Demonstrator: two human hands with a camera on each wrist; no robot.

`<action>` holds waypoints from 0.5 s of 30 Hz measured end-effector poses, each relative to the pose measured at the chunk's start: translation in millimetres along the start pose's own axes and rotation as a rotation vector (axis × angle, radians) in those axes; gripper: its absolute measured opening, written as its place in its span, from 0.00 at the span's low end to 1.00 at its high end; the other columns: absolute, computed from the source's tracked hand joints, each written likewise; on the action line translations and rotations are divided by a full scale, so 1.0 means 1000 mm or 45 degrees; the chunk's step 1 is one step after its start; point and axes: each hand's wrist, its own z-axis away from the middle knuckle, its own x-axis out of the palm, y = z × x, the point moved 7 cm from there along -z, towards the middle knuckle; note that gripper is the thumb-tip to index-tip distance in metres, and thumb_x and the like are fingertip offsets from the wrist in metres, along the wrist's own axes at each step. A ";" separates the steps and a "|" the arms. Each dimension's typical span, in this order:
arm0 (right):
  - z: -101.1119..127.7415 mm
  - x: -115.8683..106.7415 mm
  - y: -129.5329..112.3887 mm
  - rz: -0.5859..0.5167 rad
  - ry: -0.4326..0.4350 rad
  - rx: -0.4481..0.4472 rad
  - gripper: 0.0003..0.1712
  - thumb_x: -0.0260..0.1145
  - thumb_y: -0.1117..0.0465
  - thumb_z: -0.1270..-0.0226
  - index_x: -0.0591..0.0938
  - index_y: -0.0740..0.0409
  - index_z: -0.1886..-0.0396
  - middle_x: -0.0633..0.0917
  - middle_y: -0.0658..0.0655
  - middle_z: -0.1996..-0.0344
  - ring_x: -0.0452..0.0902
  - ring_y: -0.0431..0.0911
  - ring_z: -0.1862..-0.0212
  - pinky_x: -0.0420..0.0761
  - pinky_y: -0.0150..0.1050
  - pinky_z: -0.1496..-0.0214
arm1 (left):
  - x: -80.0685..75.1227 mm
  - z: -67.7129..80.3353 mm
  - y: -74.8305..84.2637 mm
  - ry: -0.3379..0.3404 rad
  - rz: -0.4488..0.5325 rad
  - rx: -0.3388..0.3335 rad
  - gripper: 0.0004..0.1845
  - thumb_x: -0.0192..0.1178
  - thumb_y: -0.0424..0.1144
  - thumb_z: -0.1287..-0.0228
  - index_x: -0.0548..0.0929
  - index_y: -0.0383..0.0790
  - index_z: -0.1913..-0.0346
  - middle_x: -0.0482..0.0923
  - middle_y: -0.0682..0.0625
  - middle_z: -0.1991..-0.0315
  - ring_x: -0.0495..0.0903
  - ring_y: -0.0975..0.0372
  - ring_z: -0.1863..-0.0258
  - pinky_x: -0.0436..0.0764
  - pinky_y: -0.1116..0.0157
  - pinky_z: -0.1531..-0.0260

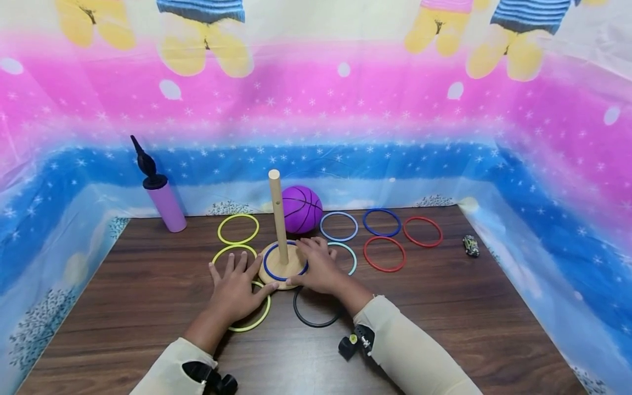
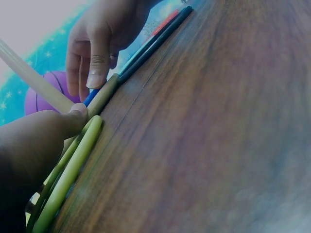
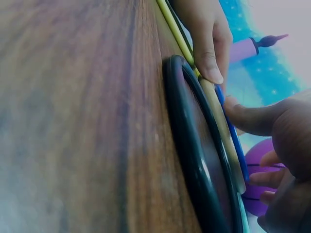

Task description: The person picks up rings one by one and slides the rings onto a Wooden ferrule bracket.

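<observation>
A wooden peg (image 1: pixel 278 219) stands upright on its round wooden base (image 1: pixel 296 258), and a dark blue ring (image 1: pixel 266 265) lies flat on that base around the peg. My left hand (image 1: pixel 234 291) reaches over the yellow rings with fingers spread, its thumb at the base's near left edge. My right hand (image 1: pixel 318 266) is at the base's right side. In the right wrist view its thumb (image 3: pixel 245 116) and fingertips (image 3: pixel 265 179) are spread apart along the blue ring's edge. A black ring (image 1: pixel 316 326) lies on the table just below that hand.
Yellow rings (image 1: pixel 238 215) lie left of the base. Light blue (image 1: pixel 338 213), dark blue (image 1: pixel 382 209) and red rings (image 1: pixel 423 218) lie to the right. A purple ball (image 1: pixel 306 211) sits behind the peg. A purple hand pump (image 1: pixel 167 206) stands back left, a toy car (image 1: pixel 471 246) far right.
</observation>
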 end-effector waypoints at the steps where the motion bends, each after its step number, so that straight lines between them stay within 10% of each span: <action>1: 0.000 -0.001 0.001 0.002 -0.003 0.007 0.58 0.86 0.45 0.39 0.69 0.58 0.15 0.71 0.63 0.18 0.54 0.62 0.15 0.57 0.71 0.24 | 0.000 0.000 0.000 0.002 0.002 0.000 0.48 0.57 0.73 0.25 0.65 0.49 0.13 0.60 0.28 0.15 0.51 0.27 0.15 0.39 0.15 0.26; 15: 0.000 -0.001 0.003 0.033 -0.011 0.007 0.54 0.86 0.45 0.39 0.73 0.52 0.17 0.76 0.58 0.20 0.57 0.59 0.16 0.58 0.67 0.27 | 0.001 0.000 0.000 -0.014 0.012 -0.005 0.48 0.57 0.73 0.25 0.64 0.50 0.13 0.59 0.28 0.15 0.50 0.27 0.14 0.38 0.15 0.26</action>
